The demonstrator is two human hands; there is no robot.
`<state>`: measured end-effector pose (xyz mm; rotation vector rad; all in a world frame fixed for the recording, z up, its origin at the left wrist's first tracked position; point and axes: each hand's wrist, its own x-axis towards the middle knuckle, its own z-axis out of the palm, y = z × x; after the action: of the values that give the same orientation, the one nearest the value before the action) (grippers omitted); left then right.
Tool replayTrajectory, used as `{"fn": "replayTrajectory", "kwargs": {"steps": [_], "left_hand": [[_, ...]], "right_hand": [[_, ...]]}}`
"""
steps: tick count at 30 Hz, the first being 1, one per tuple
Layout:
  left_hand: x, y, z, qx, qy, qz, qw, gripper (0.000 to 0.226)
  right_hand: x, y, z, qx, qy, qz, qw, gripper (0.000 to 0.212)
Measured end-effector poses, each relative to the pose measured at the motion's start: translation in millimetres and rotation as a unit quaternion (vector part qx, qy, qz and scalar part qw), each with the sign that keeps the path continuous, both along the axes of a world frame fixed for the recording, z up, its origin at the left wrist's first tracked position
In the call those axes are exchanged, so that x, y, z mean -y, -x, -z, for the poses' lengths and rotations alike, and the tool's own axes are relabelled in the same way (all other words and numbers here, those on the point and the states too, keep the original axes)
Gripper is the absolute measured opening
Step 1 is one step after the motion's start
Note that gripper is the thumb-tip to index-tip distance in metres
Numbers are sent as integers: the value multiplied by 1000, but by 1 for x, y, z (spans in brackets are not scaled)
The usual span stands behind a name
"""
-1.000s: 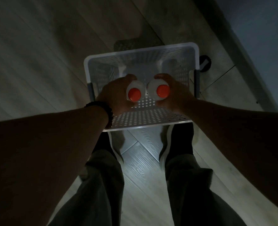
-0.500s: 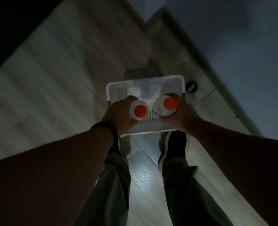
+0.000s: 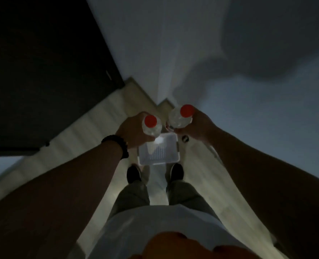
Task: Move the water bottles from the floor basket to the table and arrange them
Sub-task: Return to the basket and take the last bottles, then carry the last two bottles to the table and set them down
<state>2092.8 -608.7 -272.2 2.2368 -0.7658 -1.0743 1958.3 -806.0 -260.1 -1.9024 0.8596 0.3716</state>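
above the white floor basket [image 3: 159, 163], the left hand [image 3: 134, 130] grips the red-capped left bottle [image 3: 152, 126] and the right hand [image 3: 199, 126] grips the right bottle [image 3: 181, 116], both clear of it. best kept upright and held firmly while turning toward the worktop, which is not in view.

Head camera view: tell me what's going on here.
A person is standing over a white perforated basket that sits on the floor by their feet. The left hand grips one red-capped water bottle, and the right hand grips a second bottle. Both bottles are upright in the air above the basket, caps towards the camera. Neither is on a table yet. The picture is dark and blurred.
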Motion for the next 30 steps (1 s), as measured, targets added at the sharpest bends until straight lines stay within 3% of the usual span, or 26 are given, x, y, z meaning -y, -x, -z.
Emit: {"fn": "replayTrajectory", "kwargs": {"steps": [3, 4, 7, 14, 23, 30], "left_hand": [[1, -15, -58, -11, 52, -44, 998, 25], [5, -21, -76, 2, 60, -44, 997, 22], [19, -35, -123, -35, 106, -36, 993, 52], [36, -56, -197, -97, 211, -90, 969, 73], [59, -59, -262, -94, 300, -99, 944, 63], [78, -40, -294, -154, 411, -179, 880, 61]], "right_hand": [[9, -2, -65, 40, 4, 6, 999, 77], [13, -3, -83, 56, 5, 4, 998, 77], [24, -8, -128, 107, 10, 1, 994, 83], [45, -20, -205, 252, -25, 36, 967, 88], [52, -25, -274, 373, -25, 96, 922, 48], [42, -26, -301, 452, -108, 146, 874, 47]]}}
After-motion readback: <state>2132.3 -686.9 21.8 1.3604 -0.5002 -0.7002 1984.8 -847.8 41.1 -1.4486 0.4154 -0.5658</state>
